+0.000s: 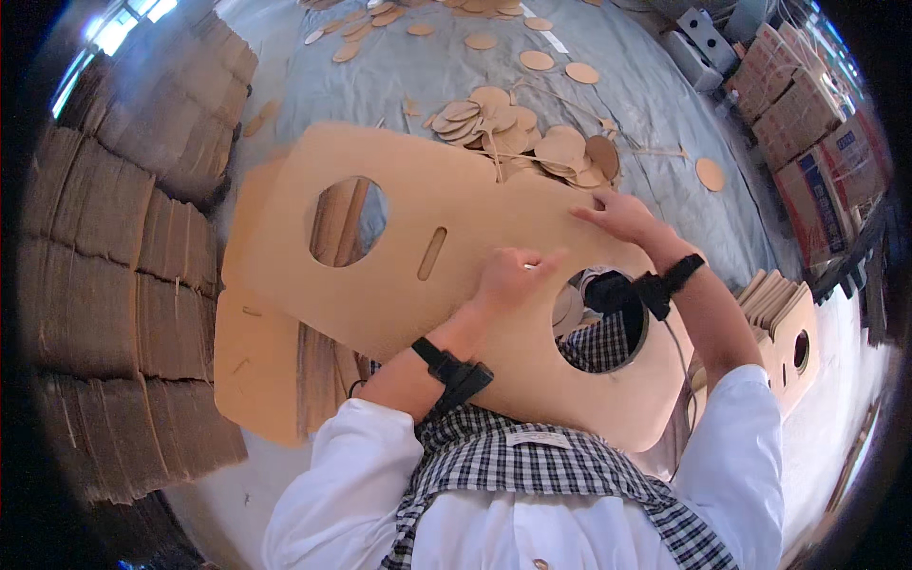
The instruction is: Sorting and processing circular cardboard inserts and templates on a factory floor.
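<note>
A large tan cardboard sheet (399,304) lies tilted in front of me, with two round holes and a narrow slot in it. Over its middle, my left hand (511,277) is closed with its fingers curled; a small pale spot shows at the fingers, too blurred to name. My right hand (622,218) grips the sheet's far edge near the right hole, fingers bent at the rim. Black straps with small devices circle both wrists. Beneath the sheet, at left, more cardboard sheets (252,366) are partly hidden.
Tall stacks of flat cardboard (171,323) line the left side. Cut-out cardboard discs (565,147) lie heaped on a grey-blue ground sheet (655,119) beyond, with others scattered farther off. On the right stand cut cardboard pieces (793,351) and printed boxes (817,180).
</note>
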